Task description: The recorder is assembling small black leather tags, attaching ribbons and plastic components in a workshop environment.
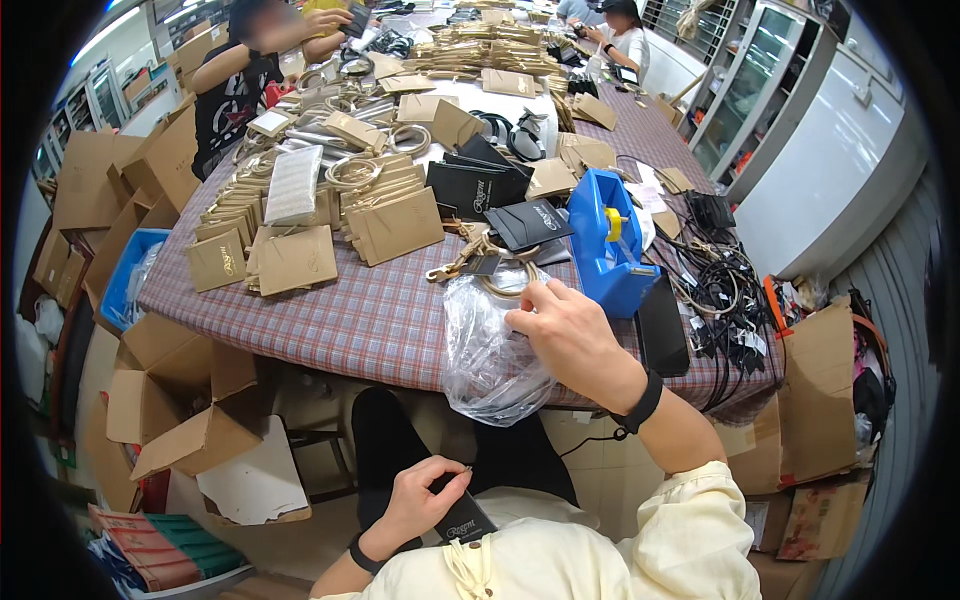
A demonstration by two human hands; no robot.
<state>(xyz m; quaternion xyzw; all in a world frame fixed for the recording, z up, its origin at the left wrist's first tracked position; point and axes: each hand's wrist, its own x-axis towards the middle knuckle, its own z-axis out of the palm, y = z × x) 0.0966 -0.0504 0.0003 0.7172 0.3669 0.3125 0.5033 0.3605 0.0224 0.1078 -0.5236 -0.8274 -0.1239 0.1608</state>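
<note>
Left hand gripped a flat black case below the blue tape dispenser, right hand curled beside that dispenser, near a clear bag, its grip unclear.

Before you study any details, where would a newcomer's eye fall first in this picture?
Probably on the bright blue tape dispenser, standing on the plaid-covered table just beyond the right hand's fingers. Next would come the many flat tan holders, piled across the table's left and far middle, then the crumpled clear plastic bag hanging over the near edge.
</note>
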